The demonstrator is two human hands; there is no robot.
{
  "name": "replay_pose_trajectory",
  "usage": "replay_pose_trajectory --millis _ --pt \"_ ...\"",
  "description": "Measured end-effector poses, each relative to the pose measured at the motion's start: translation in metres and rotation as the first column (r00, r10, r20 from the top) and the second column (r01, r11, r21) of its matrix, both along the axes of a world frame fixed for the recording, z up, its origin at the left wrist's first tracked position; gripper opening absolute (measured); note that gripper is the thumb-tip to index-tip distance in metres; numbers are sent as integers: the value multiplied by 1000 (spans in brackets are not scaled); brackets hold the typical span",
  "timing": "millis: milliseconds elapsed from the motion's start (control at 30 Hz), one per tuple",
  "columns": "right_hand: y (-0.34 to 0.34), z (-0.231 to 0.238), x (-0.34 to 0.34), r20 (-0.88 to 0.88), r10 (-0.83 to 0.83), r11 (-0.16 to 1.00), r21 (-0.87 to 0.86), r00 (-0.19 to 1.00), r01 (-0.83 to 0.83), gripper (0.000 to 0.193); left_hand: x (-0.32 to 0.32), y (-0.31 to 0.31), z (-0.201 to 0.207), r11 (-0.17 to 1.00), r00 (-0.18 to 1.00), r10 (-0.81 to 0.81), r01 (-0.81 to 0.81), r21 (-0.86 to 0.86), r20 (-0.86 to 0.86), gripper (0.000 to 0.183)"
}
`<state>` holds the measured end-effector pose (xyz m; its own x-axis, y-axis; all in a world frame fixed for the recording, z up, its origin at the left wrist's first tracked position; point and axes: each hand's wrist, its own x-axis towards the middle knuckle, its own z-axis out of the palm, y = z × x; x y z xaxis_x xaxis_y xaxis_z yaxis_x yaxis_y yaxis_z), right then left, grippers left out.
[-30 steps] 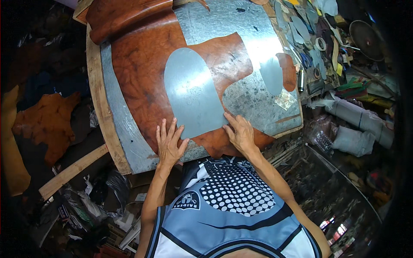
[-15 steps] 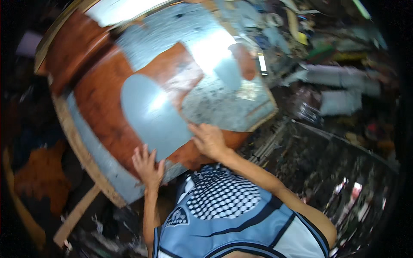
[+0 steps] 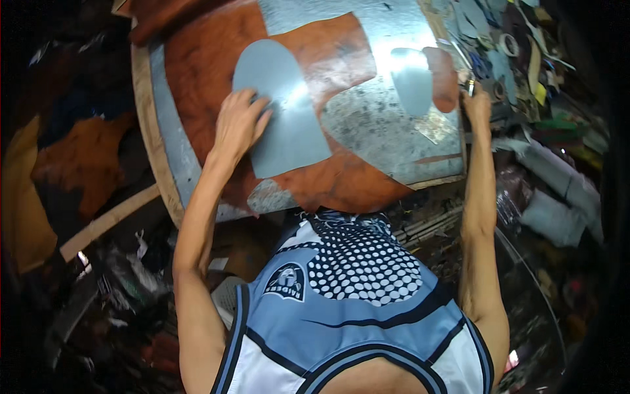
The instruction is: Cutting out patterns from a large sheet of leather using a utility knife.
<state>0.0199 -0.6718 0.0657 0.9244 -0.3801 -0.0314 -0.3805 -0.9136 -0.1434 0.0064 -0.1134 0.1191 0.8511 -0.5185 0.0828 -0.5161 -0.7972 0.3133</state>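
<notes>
A grey rounded-top template (image 3: 282,125) lies flat on a reddish-brown leather sheet (image 3: 203,72) that covers much of the metal-topped table. My left hand (image 3: 241,125) rests at the template's left edge, palm down with the fingers apart. At the table's right edge, my right hand (image 3: 478,108) has its fingers closed around a slim silver tool (image 3: 471,87), whose kind is unclear. Left of that hand are a smaller grey oval template (image 3: 411,82) and a brown leather oval (image 3: 443,79), side by side.
Scraps and a tape roll (image 3: 508,44) crowd the area beyond the table's right side. Wrapped grey rolls (image 3: 554,217) lie lower right. A wooden strip (image 3: 108,223) juts from the table's wooden left edge (image 3: 146,118). Brown hides (image 3: 79,164) hang or lie at far left.
My right hand has left the large template's lower right edge and reached the table's right edge, closing on the silver tool. My left hand has slid up the template's left side.
</notes>
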Motion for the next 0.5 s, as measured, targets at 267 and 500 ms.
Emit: replay_pose_trajectory --millis 267,500 --pt "-10 -13 0 148 -220 863 491 964 121 48 47 3 -29 968 985 -114 138 208 -127 26" --pt "205 78 -73 -186 -2 652 745 983 142 53 81 0 -17 927 849 -26 218 305 -527 49"
